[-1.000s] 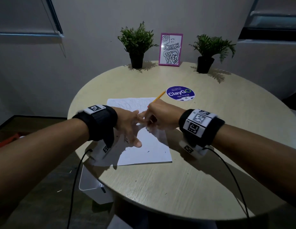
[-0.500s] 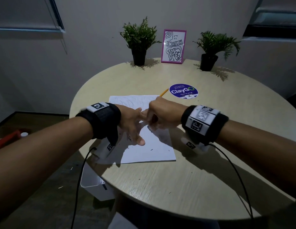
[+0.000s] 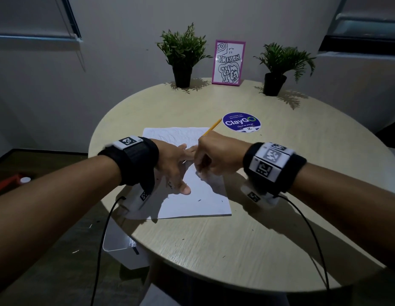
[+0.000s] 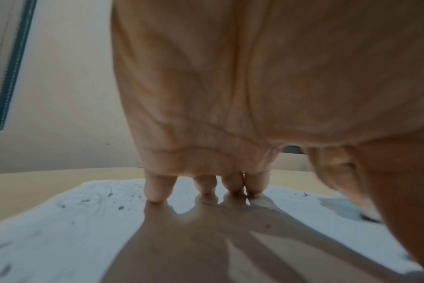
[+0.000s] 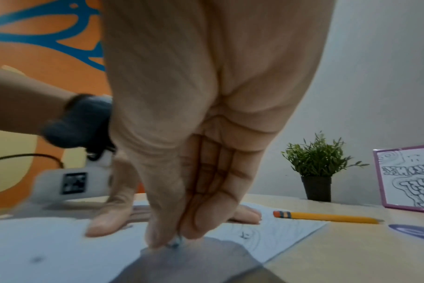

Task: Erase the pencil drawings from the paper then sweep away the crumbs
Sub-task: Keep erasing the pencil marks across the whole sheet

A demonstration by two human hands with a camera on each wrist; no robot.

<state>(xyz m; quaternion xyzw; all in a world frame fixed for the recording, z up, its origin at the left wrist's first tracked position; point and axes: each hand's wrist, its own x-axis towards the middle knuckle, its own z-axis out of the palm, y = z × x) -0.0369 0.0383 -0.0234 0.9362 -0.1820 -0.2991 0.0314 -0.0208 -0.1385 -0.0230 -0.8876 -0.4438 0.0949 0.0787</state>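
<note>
The right hand [image 5: 206, 134] has its grip pressed together, thumb and fingertips pinching a small bluish eraser [image 5: 174, 244] whose lower end touches the paper [image 3: 192, 202] near the sheet's middle; most of the eraser is hidden inside the fingers. Just beside it, the left hand [image 3: 172, 164] lies with its grip spread, straight fingers [image 4: 157, 189] and thumb flat on the paper, the nearest fingers almost touching the right hand. Faint pencil lines show on the far part of the sheet beyond both hands, and dark crumbs [image 3: 199, 200] lie scattered on the near part and on the worktop [image 3: 258, 239] in front of it. A yellow pencil [image 5: 327, 217] lies on the worktop at the sheet's far right corner, its eraser end toward the paper, with a round purple sticker [image 3: 241, 125] just beyond it. Two potted plants [image 3: 183, 56] and a pink framed picture [image 3: 228, 62] stand at the far edge. Compared with half a second ago, both hands sit at the same spot on the sheet, the left hand equally flat and the right hand's pinch unchanged; the paper and pencil have not shifted.
</note>
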